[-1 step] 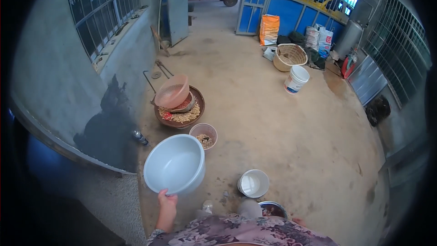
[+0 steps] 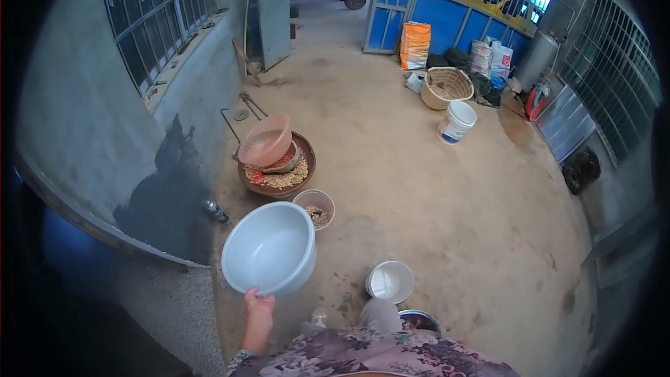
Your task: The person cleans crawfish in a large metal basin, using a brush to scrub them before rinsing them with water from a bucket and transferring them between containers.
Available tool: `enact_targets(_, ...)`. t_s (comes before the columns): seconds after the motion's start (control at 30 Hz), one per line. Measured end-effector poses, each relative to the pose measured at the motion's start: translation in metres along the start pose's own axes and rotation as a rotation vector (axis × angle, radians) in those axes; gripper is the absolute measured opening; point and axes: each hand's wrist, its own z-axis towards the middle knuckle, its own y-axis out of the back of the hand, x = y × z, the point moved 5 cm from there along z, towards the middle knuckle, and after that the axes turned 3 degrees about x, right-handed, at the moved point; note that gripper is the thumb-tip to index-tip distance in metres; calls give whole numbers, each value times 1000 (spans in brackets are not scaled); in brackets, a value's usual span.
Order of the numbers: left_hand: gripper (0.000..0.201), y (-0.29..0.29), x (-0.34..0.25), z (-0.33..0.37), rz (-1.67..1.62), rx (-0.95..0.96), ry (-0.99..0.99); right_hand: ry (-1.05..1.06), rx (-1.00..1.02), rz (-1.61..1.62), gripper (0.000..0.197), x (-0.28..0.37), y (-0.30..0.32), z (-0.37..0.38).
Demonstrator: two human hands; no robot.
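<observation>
My left hand point(image 2: 258, 307) is closed on the near rim of a large pale blue basin point(image 2: 269, 248), thumb over the edge. The basin is tilted so that its inside shows, and nothing lies in it. Of my right hand point(image 2: 461, 341) only a sliver of skin shows at the lower edge, beside my flowered top; its fingers are hidden. Nearest to it is a metal bowl point(image 2: 434, 319) with dark reddish contents, partly covered by my knee and clothing. A white bucket point(image 2: 407, 286) stands just beyond that bowl.
Beyond the basin are a small pink tub point(image 2: 331, 215) with peanuts and a round brown tray point(image 2: 309, 176) holding peanuts, with a pink colander point(image 2: 265, 141) above. A bottle point(image 2: 216, 211) stands by the left wall. Farther right are another white bucket point(image 2: 457, 123) and a wicker basket point(image 2: 436, 100).
The view has shifted very slightly. The basin's far rim sits a little higher, and my knee has come slightly up by the white bucket. My left hand keeps its hold.
</observation>
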Motion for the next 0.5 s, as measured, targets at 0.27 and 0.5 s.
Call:
enact_targets(0.27, 45, -201, 53, 45, -85, 237, -104, -69, 35, -122, 15, 83, -20, 153)
enact_targets(0.5, 52, -436, 89, -8, 67, 564, -452, 617, 164, -1762, 18, 267, -48, 419)
